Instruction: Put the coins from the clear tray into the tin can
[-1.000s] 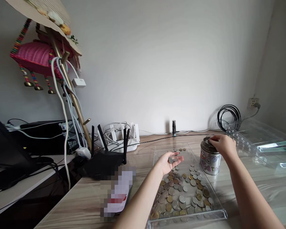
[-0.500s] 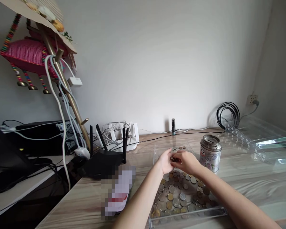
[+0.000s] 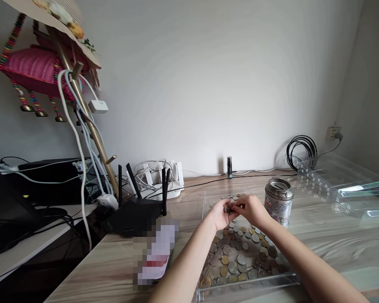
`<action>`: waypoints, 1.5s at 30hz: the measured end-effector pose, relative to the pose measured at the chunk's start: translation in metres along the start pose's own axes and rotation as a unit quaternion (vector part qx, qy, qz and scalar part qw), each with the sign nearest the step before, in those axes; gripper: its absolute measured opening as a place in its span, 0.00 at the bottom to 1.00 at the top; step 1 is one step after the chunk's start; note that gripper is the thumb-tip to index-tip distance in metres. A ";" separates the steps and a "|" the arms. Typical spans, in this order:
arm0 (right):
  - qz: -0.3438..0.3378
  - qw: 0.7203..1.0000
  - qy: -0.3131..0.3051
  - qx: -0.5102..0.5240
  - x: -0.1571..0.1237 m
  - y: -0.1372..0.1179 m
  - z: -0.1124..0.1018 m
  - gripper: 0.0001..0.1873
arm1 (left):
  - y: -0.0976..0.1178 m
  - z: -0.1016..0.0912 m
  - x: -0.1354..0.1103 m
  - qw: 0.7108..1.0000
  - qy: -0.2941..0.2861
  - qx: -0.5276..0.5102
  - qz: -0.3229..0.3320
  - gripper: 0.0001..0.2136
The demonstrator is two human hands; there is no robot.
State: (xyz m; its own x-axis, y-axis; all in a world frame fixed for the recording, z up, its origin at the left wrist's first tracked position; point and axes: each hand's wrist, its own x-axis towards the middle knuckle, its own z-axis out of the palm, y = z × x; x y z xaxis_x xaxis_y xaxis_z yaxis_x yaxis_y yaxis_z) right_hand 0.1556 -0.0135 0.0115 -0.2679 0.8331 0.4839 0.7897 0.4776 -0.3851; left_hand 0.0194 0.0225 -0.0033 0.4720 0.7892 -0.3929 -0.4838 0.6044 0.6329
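Observation:
Cupped over a clear plastic tray, my left hand holds a few coins in its curled fingers. My right hand meets it from the right, thumb and forefinger pinched on what looks like a coin at the left fingertips; the fingers partly cover it. Silver and gold-coloured coins lie spread over the tray floor below, and a few more show behind my hands. Just right of my right hand stands a floral metal tin with a slot in its lid.
Left of the tray lies a blurred-out flat object. Behind it are a black router and a white router with tangled cables. A small dark bottle stands by the wall. Clear plastic panels and coiled black cable are at right.
My right hand has lifted slightly and drawn to the right, its fingers now pinching at the edge of my left palm. More of the coins in my left hand shows.

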 end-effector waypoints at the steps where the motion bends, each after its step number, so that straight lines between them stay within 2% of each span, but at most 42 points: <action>1: -0.003 1.000 0.003 0.005 0.000 -0.001 0.000 0.12 | 0.000 0.000 0.000 1.000 0.007 0.001 0.007 0.05; 4: -0.012 0.998 0.053 0.021 -0.001 -0.005 -0.009 0.14 | 0.000 0.000 -0.002 1.000 0.006 0.010 0.024 0.05; 6: -0.012 0.991 0.132 0.014 -0.002 -0.004 -0.026 0.14 | 0.000 0.000 -0.003 0.999 -0.015 0.016 0.024 0.06; 8: 0.038 0.972 0.229 -0.027 -0.003 0.006 -0.050 0.15 | 0.001 0.000 -0.005 0.999 -0.029 0.022 0.021 0.08; 10: 0.141 0.944 0.286 -0.085 -0.005 0.026 -0.075 0.14 | 0.002 0.000 -0.007 0.999 -0.031 0.026 0.021 0.09; 12: 0.239 0.928 0.262 -0.115 -0.007 0.051 -0.094 0.14 | 0.003 0.001 -0.008 0.999 -0.029 0.028 0.022 0.10; 15: 0.294 0.930 0.191 -0.105 -0.008 0.082 -0.105 0.14 | 0.004 0.001 -0.008 0.999 -0.025 0.031 0.020 0.11; 18: 0.286 0.936 0.172 -0.116 -0.007 0.092 -0.102 0.15 | 0.004 0.000 -0.007 0.999 -0.028 0.037 0.015 0.11; 25: 0.266 0.936 0.168 -0.160 -0.004 0.083 -0.101 0.14 | 0.004 0.000 -0.006 0.998 -0.030 0.052 0.021 0.12; 27: 0.231 0.940 0.206 -0.142 -0.006 0.078 -0.102 0.14 | 0.004 0.000 -0.006 0.998 -0.030 0.044 0.024 0.12; 30: 0.133 0.936 0.311 -0.098 -0.009 0.060 -0.094 0.15 | 0.005 -0.001 -0.006 0.998 -0.038 0.028 0.037 0.13; 31: 0.097 0.940 0.316 -0.079 -0.009 0.051 -0.088 0.15 | 0.005 -0.001 -0.006 0.998 -0.043 0.026 0.039 0.13; 32: 0.062 0.953 0.292 -0.062 -0.009 0.041 -0.080 0.15 | 0.005 -0.001 -0.006 0.998 -0.049 0.026 0.038 0.13; 33: 0.029 0.969 0.241 -0.048 -0.008 0.031 -0.071 0.15 | 0.004 -0.001 -0.005 0.997 -0.056 0.026 0.035 0.14; 35: -0.020 0.993 0.110 -0.037 -0.005 0.013 -0.051 0.13 | 0.004 -0.002 -0.004 0.998 -0.058 0.026 0.027 0.13; 36: -0.029 0.997 0.053 -0.041 -0.003 0.007 -0.041 0.13 | 0.004 -0.002 -0.003 0.998 -0.052 0.024 0.024 0.13; 38: -0.019 0.998 -0.019 -0.053 -0.001 -0.001 -0.026 0.11 | 0.003 -0.001 -0.002 0.999 -0.033 0.020 0.019 0.10; 41: 0.014 0.997 -0.047 -0.058 0.000 0.001 -0.015 0.09 | 0.003 0.000 -0.002 1.000 -0.017 0.021 0.012 0.08; 43: 0.030 0.997 -0.055 -0.053 0.001 0.005 -0.013 0.09 | 0.002 0.000 -0.002 0.999 -0.026 0.032 -0.005 0.08; 45: 0.045 0.994 -0.091 -0.043 0.000 0.007 -0.013 0.08 | 0.002 0.000 -0.003 0.997 -0.043 0.059 -0.033 0.10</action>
State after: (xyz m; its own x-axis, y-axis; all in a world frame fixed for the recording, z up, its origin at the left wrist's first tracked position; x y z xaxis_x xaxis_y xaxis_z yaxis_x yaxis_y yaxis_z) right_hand 0.1686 -0.0134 0.0194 -0.2829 0.9123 0.2962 0.8577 0.3788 -0.3476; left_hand 0.0177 0.0212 -0.0009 0.5644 0.7328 -0.3801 -0.3626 0.6337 0.6834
